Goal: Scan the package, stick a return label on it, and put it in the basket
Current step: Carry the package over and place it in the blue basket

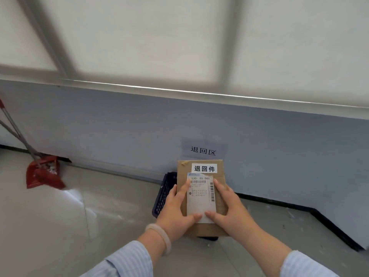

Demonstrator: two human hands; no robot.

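A flat brown cardboard package [183, 168] is held out in front of me, over a dark plastic basket [163, 194] that stands on the floor by the wall. A white return label [204, 168] with black characters is stuck near the package's top edge, above a white shipping label [199, 202] with barcodes. My left hand [176, 208] grips the package's left side, thumb on the shipping label. My right hand [227, 206] grips the right side, thumb and fingers on top. Most of the basket is hidden behind the package and my hands.
A paper sign [203, 150] with black characters is taped to the blue-grey wall just above the basket. A red dustpan and broom [43, 174] lean against the wall at the left. A grey tiled floor [69, 226] stretches between them. A black skirting board [299, 206] runs along the wall at the right.
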